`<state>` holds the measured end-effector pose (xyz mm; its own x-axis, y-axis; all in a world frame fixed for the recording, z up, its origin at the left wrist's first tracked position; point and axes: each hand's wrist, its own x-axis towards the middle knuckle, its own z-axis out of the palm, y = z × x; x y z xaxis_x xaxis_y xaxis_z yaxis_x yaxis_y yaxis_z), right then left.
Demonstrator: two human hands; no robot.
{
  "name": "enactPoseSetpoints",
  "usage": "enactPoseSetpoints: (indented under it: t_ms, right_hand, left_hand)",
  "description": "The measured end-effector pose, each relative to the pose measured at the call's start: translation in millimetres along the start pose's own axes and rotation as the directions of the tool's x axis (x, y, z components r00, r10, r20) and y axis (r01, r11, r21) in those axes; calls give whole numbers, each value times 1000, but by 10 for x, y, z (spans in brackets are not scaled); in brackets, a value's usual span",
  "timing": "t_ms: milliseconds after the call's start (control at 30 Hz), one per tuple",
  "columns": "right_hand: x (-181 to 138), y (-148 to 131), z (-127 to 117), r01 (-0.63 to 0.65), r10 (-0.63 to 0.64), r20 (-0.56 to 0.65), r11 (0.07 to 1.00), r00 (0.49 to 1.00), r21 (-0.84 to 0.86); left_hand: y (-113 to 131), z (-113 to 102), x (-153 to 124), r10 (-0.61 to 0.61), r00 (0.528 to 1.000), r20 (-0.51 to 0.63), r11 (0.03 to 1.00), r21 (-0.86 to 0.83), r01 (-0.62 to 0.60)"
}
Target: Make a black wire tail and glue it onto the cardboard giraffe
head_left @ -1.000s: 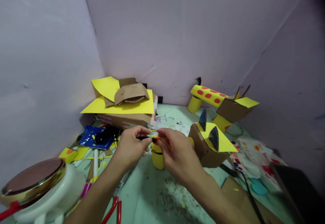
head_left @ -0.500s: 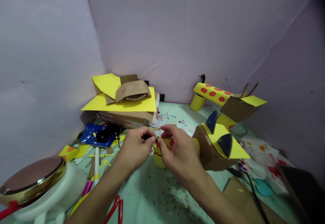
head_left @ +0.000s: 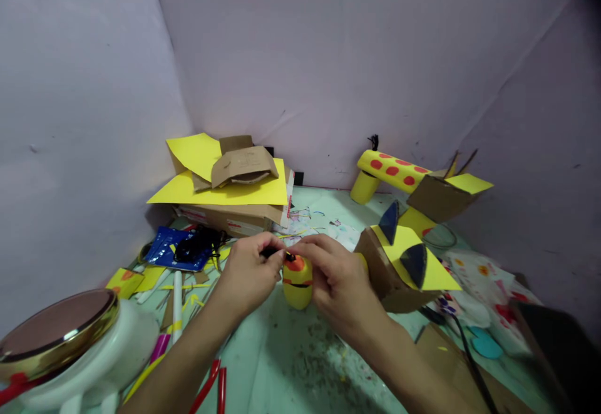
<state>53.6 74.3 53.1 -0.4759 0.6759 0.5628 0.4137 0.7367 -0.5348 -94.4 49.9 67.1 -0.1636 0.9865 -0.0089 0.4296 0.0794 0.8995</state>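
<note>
Left hand (head_left: 251,270) pinches black piece (head_left: 269,252) at spotted yellow tube (head_left: 297,292), mid-table; right hand (head_left: 338,276) blocks tube's side, grip unclear. Eared cardboard box (head_left: 385,276) beside right hand; spotted animal figure (head_left: 393,171) behind.

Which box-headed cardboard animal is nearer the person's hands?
The front animal, its spotted end by the right hand; the other animal stands farther back, near the wall.

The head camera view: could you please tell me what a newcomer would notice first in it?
Probably the yellow piece with orange-red marks near the centre, with the left hand and the right hand close together at its top. Just right of them, the yellow-topped cardboard box with two dark flaps also draws the eye. Farther back on the right is a yellow tube with red spots.
</note>
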Motion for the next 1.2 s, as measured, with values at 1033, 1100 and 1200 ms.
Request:
enactPoseSetpoints:
  t_ms: [1033,1100,1200]
  right_hand:
    - [-44,8,-23,-33,31,-25,997,999,-63]
    - [-41,17,-29,40,-39,7,997,999,-64]
    - [-35,32,-37,86,-83,41,994,996,-71]
  left_hand:
    - [-98,-258,100,-121,992,34,988,-97,123]
    - [-79,-265,91,-157,983,99,977,-132,170]
    - [-60,-257,78,-166,956,244,964,-165,210]
